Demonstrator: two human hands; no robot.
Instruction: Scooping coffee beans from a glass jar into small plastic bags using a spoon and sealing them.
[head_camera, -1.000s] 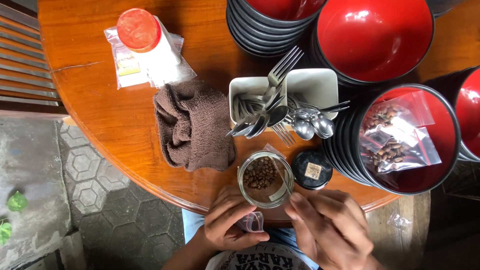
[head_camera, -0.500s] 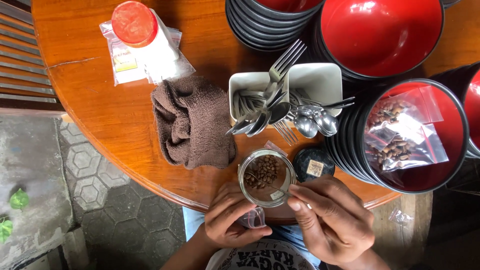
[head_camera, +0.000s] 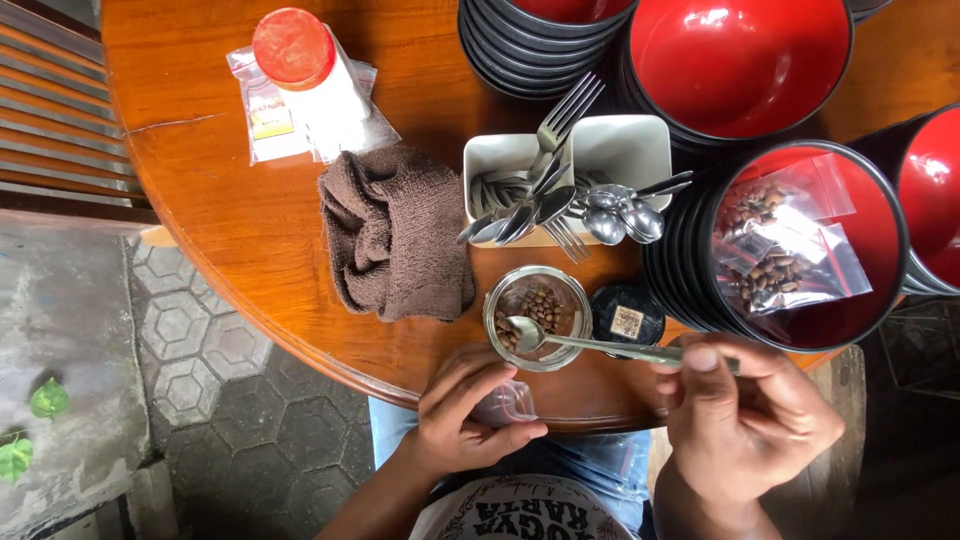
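Note:
A small glass jar with brown beans inside stands near the front edge of the round wooden table. My right hand holds a metal spoon by its handle, the bowl of the spoon over the jar's mouth. My left hand rests below the jar, pinching a small clear plastic bag. The jar's black lid lies just right of the jar.
A brown cloth lies left of the jar. Behind it, a white holder has forks and spoons. Stacked red bowls fill the right; one holds bags of beans. A red-capped bottle lies far left.
My right hand has pulled back to the right and now holds a spoon over the jar; earlier both hands were close around the jar's rim. The view moved nearer to the table.

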